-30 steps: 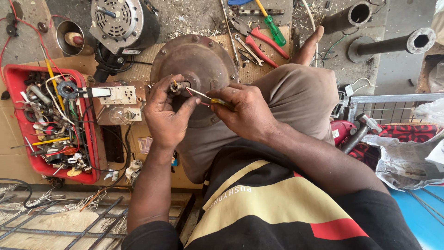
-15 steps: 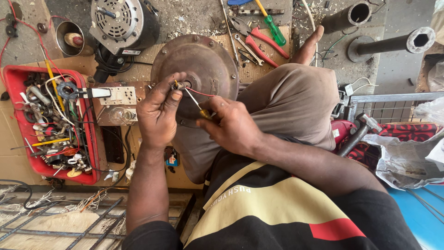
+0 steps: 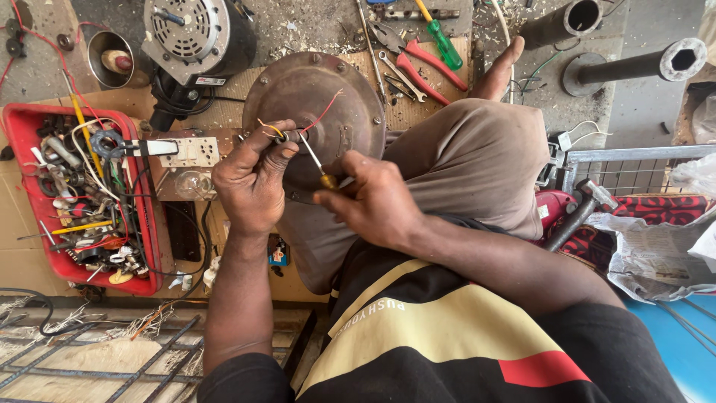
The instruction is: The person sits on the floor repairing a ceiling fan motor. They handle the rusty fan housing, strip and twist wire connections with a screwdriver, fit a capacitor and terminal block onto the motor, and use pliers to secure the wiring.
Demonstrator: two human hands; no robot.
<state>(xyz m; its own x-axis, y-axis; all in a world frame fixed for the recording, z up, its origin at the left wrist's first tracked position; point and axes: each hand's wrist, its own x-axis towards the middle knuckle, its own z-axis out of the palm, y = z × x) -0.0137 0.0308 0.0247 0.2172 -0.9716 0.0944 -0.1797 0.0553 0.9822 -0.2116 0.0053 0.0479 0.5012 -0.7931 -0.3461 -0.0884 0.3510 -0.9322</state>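
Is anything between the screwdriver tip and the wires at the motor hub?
Nothing visible does. The right hand holds the screwdriver with its tip at the wires, which the left hand pinches at the motor hub.

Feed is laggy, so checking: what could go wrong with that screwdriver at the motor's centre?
The screwdriver tip sits right by the left hand's fingers; a slip could jab them. The thin wires lie beside the tip and could be nicked. The round motor rests on a knee, so it may rock.
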